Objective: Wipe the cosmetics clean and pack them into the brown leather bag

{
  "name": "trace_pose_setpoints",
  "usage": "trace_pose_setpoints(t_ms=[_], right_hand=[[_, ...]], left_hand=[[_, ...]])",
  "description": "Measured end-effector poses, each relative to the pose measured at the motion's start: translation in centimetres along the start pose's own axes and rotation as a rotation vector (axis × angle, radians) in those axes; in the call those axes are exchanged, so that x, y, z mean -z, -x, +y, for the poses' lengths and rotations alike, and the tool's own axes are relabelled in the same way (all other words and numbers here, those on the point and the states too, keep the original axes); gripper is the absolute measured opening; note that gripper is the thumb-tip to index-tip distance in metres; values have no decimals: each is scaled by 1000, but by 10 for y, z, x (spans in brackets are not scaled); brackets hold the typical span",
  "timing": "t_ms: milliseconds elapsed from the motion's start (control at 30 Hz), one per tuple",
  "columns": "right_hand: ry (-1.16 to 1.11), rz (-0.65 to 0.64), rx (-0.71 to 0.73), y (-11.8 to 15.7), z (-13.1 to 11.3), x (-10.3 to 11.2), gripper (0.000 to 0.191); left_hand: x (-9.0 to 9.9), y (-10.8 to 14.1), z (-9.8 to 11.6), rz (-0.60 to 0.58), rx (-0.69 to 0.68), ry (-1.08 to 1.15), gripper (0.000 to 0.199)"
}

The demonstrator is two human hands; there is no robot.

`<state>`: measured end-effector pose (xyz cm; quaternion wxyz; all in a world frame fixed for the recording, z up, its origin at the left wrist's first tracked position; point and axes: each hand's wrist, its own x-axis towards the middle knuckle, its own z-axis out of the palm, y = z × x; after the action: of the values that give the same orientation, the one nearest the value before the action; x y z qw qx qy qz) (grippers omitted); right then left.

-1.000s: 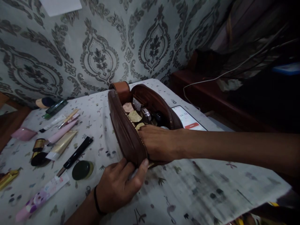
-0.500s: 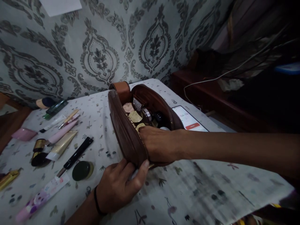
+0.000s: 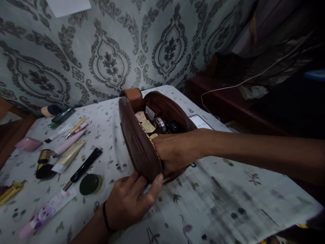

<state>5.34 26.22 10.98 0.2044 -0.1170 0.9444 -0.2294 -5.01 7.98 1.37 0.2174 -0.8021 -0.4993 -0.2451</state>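
Note:
A brown zippered makeup bag (image 3: 137,149) lies unzipped on the table, its mouth facing up. At its near end my left hand (image 3: 133,201) is closed on the corner, thumb by the zip and fingers against the side. My right hand (image 3: 176,150) reaches down into the bag, so its fingers are hidden and I cannot see what they touch. Inside, beyond that hand, sit a gold-coloured round lid (image 3: 148,126), a pinkish round lid (image 3: 140,116), a glittery silver piece (image 3: 149,112) and a dark round item (image 3: 174,126).
On the left lie a dark round jar (image 3: 89,184), a black tube (image 3: 85,166), a cream tube (image 3: 68,156), a pink patterned tube (image 3: 47,213) and a green bottle (image 3: 61,117). A phone (image 3: 200,122) rests behind my right arm. A white cable (image 3: 236,84) hangs at the right.
My right forearm has risen slightly and now covers more of the phone, while that hand stays inside the bag. My left hand keeps its hold on the near end.

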Motion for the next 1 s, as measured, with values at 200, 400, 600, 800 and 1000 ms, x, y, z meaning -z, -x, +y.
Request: trace_pose_setpoints(t_ms=[200,400,600,800,1000], right_hand=[[7,-98,-62,1,-7,7,22],[79,-168,-39,-4,-6,7,27],[223,-178,3,-7,-6,2,17],[251,-173,10,-7,-9,2,17],[242,-190,-30,-7,-10,3,15]], left_hand=[[1,-3,0,1,-4,14,25],[0,-1,0,-1,3,15,24],[0,0,0,-7,-5,10,26],[0,0,0,-1,-3,24,25],[-1,1,0,-12,-8,3,26]])
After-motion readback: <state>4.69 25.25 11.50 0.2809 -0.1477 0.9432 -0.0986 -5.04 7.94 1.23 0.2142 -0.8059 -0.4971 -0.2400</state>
